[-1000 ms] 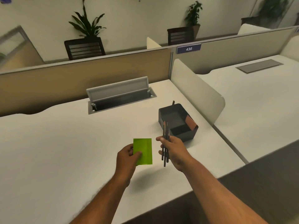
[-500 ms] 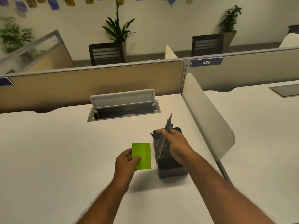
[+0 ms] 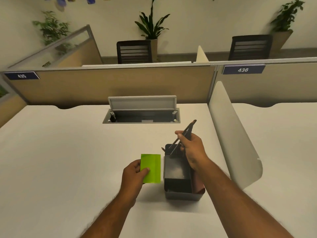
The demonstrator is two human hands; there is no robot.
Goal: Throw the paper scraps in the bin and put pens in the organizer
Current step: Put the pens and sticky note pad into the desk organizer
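Right hand (image 3: 192, 148) fingers pinch a bundle of dark pens (image 3: 182, 138), tips over the dark grey box organizer's (image 3: 178, 186) rear compartment, right of centre frame. Tilt upright, then drop. Left hand (image 3: 133, 174) fingers clamp the green folded paper scrap (image 3: 151, 166) above the white surface (image 3: 68, 152).

Your right hand (image 3: 192, 148) grips a bundle of pens (image 3: 183, 136) tilted over the far end of the dark organizer (image 3: 178, 193). Directly under the grip, the far compartment's walls hem the pen tips in; one pen already stands at its left corner. Toward you from the grip, the larger compartment is open on top. Right of the grip, the rounded white divider (image 3: 236, 145) stands close and blocks any sideways swing. Beyond the grip, the raised lid of the cable hatch (image 3: 142, 102) stands in the way. Left of the grip, your left hand (image 3: 133, 174) and its green paper (image 3: 151, 167) sit just beside the organizer wall; past them the desk (image 3: 60, 160) lies bare.
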